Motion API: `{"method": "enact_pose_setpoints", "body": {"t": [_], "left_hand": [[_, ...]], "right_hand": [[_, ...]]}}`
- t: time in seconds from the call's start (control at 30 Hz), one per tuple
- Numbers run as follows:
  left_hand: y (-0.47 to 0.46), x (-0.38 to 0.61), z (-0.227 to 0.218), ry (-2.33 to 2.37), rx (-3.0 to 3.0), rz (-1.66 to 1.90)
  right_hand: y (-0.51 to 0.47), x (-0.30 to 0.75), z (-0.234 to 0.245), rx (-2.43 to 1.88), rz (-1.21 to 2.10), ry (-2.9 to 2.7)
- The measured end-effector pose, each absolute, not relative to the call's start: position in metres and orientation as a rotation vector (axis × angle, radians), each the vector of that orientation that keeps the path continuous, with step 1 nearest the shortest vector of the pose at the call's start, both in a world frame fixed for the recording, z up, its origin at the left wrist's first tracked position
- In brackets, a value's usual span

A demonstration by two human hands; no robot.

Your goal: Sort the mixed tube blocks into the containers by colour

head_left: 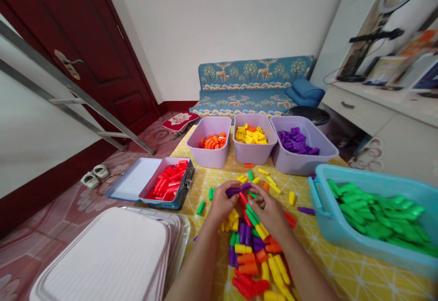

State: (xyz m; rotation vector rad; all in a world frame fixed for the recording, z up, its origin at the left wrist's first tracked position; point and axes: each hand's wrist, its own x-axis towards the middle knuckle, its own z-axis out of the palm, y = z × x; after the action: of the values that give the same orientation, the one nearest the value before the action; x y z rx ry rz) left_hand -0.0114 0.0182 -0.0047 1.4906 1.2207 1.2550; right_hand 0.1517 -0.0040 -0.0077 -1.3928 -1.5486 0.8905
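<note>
Left hand (221, 201): fingers closed round a purple piece (234, 192), at twelve o'clock of the loose pile (242, 249) on the counter (345, 271). Right hand (271, 208): fingers half curled at the pile's one o'clock; whether they grip anything cannot be told. The purple piece appears light, stiff, smooth, perhaps slippery, hardly fragile; a thumb-and-finger pinch round its middle should suit. Blue tub (325, 225): between two and three o'clock.
</note>
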Motion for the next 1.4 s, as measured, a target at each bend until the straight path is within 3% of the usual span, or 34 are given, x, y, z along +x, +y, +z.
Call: {"method": "enact_pose_setpoints", "body": {"t": [0.1,0.23,0.5,0.67,0.87,1.03,1.23,1.4], "left_hand": [[0.024,-0.013,-0.011,1.185,1.143,1.431],[0.027,-0.011,-0.012,1.175,0.903,1.475],[0.018,-0.005,-0.007,1.112,1.05,1.345],[0.019,-0.009,-0.006,1.221,1.043,1.39],[0.014,-0.009,-0.002,1.286,1.581,1.335],[0.014,-0.007,-0.005,1.324,1.548,1.301],[0.02,-0.007,-0.018,1.352,1.552,1.28],[0.021,-0.008,-0.018,1.298,1.54,1.272]], "right_hand": [[-0.006,0.152,-0.007,-1.363,1.019,-1.495],[-0.006,0.154,-0.002,-1.367,0.85,-1.511],[-0.006,0.143,0.011,-1.283,0.84,-1.636],[-0.01,0.151,0.012,-1.283,0.897,-1.403],[-0.004,0.164,0.003,-1.382,1.05,-1.231],[0.009,0.162,0.011,-1.464,0.83,-1.511],[0.037,0.152,0.035,-1.925,0.362,-2.056],[0.038,0.143,0.034,-1.868,0.464,-2.02]]}}
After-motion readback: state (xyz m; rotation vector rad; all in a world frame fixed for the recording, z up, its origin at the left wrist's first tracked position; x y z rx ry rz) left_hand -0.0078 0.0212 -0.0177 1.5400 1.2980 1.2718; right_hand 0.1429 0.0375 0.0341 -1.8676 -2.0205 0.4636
